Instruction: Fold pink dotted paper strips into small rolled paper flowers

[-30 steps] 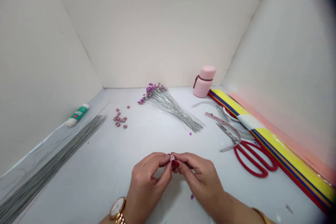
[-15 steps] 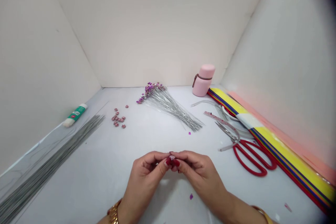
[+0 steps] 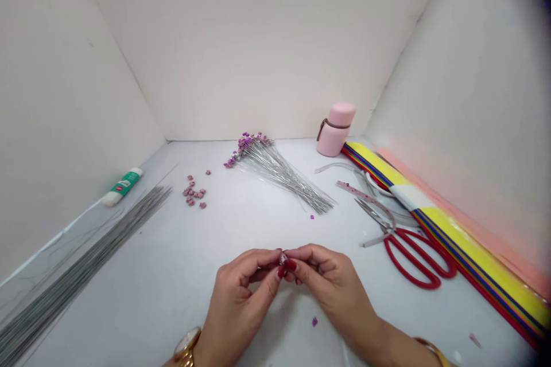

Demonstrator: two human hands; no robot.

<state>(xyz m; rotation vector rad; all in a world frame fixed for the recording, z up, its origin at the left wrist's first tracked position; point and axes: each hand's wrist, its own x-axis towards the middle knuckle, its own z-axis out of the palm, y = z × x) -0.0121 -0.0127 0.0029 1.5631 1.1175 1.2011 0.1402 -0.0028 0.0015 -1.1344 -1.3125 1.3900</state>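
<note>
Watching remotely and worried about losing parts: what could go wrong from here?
The small pink piece, pinched between the left hand and right hand, could slip and get lost, like the purple scrap lying below them. A careless reach rightward might also knock the red-handled scissors.

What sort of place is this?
Probably a small craft workspace: the left hand and right hand pinch a small pink piece, near purple-tipped wires, scissors and a glue stick.
</note>
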